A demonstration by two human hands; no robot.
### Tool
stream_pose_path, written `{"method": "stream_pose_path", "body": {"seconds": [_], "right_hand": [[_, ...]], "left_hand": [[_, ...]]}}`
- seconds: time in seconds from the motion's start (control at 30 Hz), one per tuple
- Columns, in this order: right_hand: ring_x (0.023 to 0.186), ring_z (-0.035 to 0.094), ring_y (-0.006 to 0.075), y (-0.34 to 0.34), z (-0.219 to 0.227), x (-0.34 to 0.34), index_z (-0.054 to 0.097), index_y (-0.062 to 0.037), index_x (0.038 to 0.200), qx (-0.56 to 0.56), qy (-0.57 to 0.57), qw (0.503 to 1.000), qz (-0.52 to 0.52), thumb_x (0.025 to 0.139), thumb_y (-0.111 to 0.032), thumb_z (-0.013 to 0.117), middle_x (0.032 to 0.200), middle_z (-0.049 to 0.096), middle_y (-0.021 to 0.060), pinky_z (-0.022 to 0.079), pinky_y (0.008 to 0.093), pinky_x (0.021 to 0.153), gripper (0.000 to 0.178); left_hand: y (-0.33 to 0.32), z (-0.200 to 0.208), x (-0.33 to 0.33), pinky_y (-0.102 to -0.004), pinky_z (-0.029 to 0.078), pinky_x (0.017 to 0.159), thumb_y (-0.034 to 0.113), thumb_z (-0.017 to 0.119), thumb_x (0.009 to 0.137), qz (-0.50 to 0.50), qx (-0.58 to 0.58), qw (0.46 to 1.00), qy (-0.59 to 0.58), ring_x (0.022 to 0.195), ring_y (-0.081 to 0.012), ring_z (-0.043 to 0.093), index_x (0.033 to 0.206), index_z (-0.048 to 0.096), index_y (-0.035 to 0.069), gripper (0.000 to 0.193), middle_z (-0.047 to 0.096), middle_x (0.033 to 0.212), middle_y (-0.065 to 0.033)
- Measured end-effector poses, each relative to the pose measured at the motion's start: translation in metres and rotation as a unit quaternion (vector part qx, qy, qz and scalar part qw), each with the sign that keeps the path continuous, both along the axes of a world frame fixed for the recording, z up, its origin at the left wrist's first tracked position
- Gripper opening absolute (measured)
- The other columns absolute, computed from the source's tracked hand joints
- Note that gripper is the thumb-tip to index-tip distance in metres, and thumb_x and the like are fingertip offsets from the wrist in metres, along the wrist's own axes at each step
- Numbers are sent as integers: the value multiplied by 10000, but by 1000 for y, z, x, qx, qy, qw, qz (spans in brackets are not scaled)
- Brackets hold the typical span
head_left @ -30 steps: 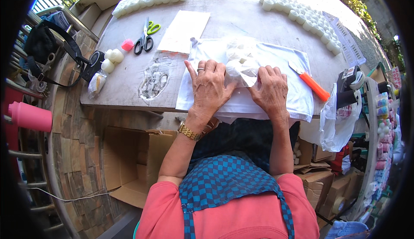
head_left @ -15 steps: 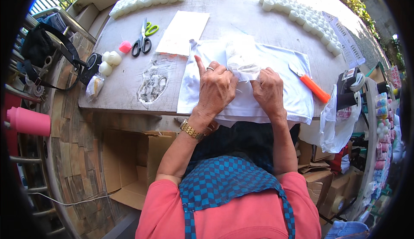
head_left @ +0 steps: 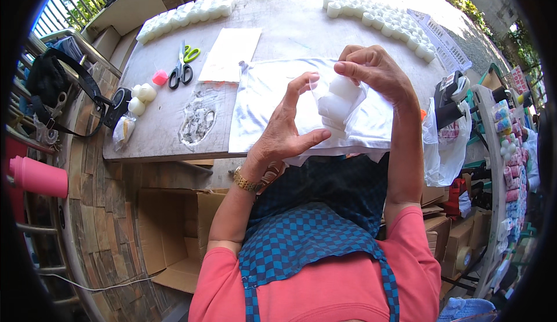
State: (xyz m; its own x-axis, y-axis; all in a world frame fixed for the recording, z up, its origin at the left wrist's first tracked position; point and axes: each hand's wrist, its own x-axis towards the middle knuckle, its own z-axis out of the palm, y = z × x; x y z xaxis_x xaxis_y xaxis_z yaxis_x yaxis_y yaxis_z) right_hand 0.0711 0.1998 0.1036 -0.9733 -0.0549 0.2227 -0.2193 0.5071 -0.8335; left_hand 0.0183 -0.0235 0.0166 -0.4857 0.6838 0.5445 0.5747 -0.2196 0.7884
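Note:
A clear plastic bag [head_left: 342,102] with several white, candle-like pieces inside hangs tilted over a folded white cloth [head_left: 255,110]. My right hand [head_left: 374,72] pinches the bag's upper edge between thumb and fingers. To the left of the bag, my left hand [head_left: 290,121] is open, thumb and index finger spread wide around its side. The index fingertip is at the bag's upper left edge; whether it touches, I cannot tell. Behind my right forearm, only a sliver of an orange-handled cutter [head_left: 423,114] shows on the cloth.
Scissors [head_left: 181,69] lie left of a white pad [head_left: 232,54], near a pink piece [head_left: 160,77] and white candles [head_left: 142,96]. Rows of white pieces [head_left: 188,13] stand at the back left, more [head_left: 383,23] at the back right. A plastic carrier bag [head_left: 444,148] hangs at the right edge.
Both hands were low together at the bag on the cloth. The right hand has lifted the bag up and right; the left has let go and spread its fingers.

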Motion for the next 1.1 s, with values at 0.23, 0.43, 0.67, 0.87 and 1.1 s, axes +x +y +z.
{"method": "stream_pose_path", "body": {"seconds": [0.23,0.43,0.67,0.87,1.1], "right_hand": [[735,589,125,-3,5,6,762,-23,747,-66,22,996,49,874,-393,754,791,630,54,470,302,617,392],[912,620,155,-12,-20,32,675,-16,1057,-151,117,966,-172,1006,-300,570,957,661,74,479,303,887,307],[1140,607,263,-69,-70,84,630,29,1210,-27,222,922,-315,895,53,439,1221,627,173,484,348,959,369],[1278,522,350,-77,-60,80,641,12,1240,180,259,909,-274,711,131,418,1346,563,197,422,432,1058,586],[1150,559,356,-83,-64,83,668,-15,1169,218,273,896,-275,689,115,558,1240,588,166,445,479,956,509]], "left_hand": [[20,1,15,-512,296,1173,119,798,774,-60,26,996,-61,1405,-449,352,1307,302,117,727,365,1455,-322],[28,-16,23,-513,385,1119,138,824,766,36,57,996,-50,1385,-465,373,1279,312,101,725,379,1433,-329],[31,-15,25,-471,438,1075,115,850,717,47,87,995,-2,1319,-408,455,1241,362,106,716,373,1442,-264],[33,-17,27,-436,462,1009,92,860,678,86,99,991,28,1237,-363,480,1248,438,77,710,450,1306,-198],[24,-16,26,-453,512,1037,97,879,690,103,57,989,85,1272,-275,471,1318,445,72,764,388,1332,-139]]}}
